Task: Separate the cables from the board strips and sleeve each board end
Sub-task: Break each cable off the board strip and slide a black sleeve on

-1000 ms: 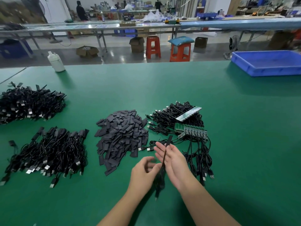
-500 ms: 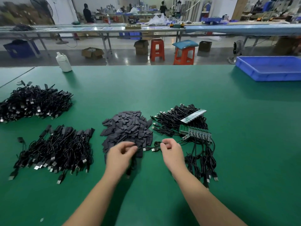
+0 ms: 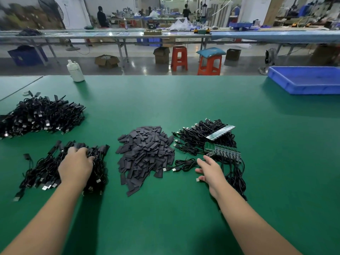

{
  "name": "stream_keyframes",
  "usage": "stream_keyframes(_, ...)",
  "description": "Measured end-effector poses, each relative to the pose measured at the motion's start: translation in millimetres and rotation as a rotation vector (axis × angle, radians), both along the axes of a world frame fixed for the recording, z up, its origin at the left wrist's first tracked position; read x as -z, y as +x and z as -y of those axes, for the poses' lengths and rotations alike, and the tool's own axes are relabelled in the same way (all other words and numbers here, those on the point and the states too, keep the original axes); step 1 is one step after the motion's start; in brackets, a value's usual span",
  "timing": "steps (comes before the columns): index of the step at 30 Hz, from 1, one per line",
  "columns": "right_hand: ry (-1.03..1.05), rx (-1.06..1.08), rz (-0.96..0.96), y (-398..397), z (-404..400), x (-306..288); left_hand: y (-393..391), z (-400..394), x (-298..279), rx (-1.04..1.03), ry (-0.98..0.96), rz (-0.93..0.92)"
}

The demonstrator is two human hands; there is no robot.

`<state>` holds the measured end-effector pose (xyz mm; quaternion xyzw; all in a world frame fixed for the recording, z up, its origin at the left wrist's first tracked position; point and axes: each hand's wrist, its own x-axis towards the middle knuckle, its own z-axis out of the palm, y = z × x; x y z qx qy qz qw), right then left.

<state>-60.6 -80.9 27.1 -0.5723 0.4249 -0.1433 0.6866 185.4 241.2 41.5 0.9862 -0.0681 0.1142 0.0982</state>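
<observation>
Two stools (image 3: 195, 59) beyond green table (image 3: 184, 100)

Both forearms reach forward, bare to the elbow, spread well apart. The left hand (image 3: 76, 166) lies palm down, back of the hand toward the camera, fingers (image 3: 81, 150) bent forward and downward, their tips out of sight. Whether they grip anything cannot be told. The right hand (image 3: 209, 171) sits lower, palm facing down and left, fingers relaxed and loosely fanned, thumb (image 3: 199, 170) pointing left toward the other hand, holding nothing.
</observation>
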Motion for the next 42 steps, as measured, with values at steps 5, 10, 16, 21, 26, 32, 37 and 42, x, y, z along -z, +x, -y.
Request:
stream_keyframes(5,-0.089,0.177,0.098,-1.2,6.0,1.9,-25.3,42.4,0.6,0.259,-0.011,0.099)
stream_keyframes(10,-0.061,0.347,0.151,-2.7,12.1,2.4,-65.8,85.7,3.3,0.527,0.006,0.048)
stream_keyframes(16,-0.215,0.177,-0.109,-5.0,15.5,10.1,-120.5,137.4,18.6,0.913,0.072,-0.127)
stream_keyframes(21,-0.271,0.063,-0.167,-7.5,12.5,7.3,-146.9,179.1,31.2,0.899,0.247,-0.330)
stream_keyframes(26,-0.460,0.120,-0.220,-16.5,12.5,4.1,-154.4,199.4,34.2,0.801,0.225,-0.340)
stream_keyframes(32,-0.156,0.015,-0.108,-14.9,-4.9,9.3,-165.7,209.3,29.4,0.699,0.115,-0.350)
stream_keyframes(37,0.101,-0.020,-0.030,-6.4,-12.0,5.7,-179.1,206.0,27.1,0.428,-0.392,-0.568)
stream_keyframes(42,0.340,0.116,0.180,6.2,-10.1,-2.4,-189.7,190.9,20.0,0.373,-0.834,-0.759)
